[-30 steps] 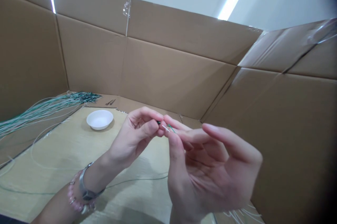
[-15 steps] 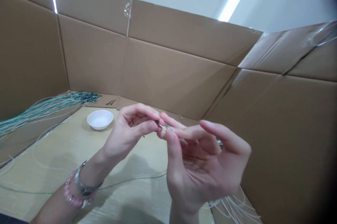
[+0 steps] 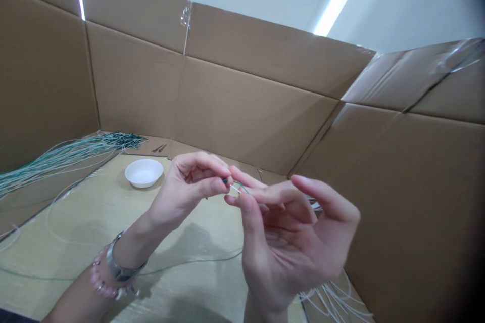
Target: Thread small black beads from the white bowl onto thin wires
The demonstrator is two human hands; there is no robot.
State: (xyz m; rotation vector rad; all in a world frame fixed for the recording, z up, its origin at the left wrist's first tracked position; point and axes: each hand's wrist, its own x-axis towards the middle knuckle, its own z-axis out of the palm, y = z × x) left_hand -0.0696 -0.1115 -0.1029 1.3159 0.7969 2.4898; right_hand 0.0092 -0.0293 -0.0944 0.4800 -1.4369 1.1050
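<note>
My left hand (image 3: 182, 189) pinches a small dark green piece (image 3: 226, 180) between thumb and index fingertip. My right hand (image 3: 295, 232) is just to its right, its thumb and a finger closed on a thin white strand (image 3: 235, 188) that runs out from the left fingertips. A short green strand (image 3: 241, 186) arches between the two hands. The fingertips of both hands nearly meet above the table, and the right index finger is raised. A long dark green cord (image 3: 189, 263) lies across the table below the hands.
A white bowl (image 3: 144, 173) stands on the pale table (image 3: 102, 201). Bundled green and white strands (image 3: 83, 153) lie at the left, near small scissors-like tools (image 3: 159, 148). White strands (image 3: 333, 300) spread at the lower right. Cardboard walls (image 3: 250, 105) surround the table.
The right fingertips have shifted slightly down and right, and the green strand between the hands bends more. The left hand has hardly moved.
</note>
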